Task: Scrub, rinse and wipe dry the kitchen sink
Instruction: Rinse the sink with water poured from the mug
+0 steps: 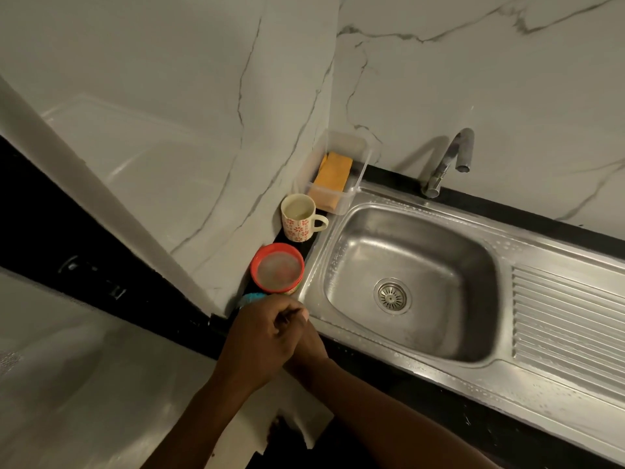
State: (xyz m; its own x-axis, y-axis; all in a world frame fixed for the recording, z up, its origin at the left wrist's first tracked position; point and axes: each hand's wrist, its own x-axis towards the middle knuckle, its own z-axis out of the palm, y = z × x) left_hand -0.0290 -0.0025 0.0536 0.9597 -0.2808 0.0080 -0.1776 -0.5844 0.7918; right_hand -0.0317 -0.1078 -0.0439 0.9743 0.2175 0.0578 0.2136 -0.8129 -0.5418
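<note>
Just beside the wet rounded steel sink (422,203), curled left hand (267,328) covers right hand (310,341), grips indiscernible.

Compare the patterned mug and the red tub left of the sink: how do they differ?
The mug is cream with red flowers; the tub has a plain red rim. The mug has a handle; the tub has none. The mug stands farther back, the tub nearer the camera. Both are round, upright and sit beside the sink.
</note>
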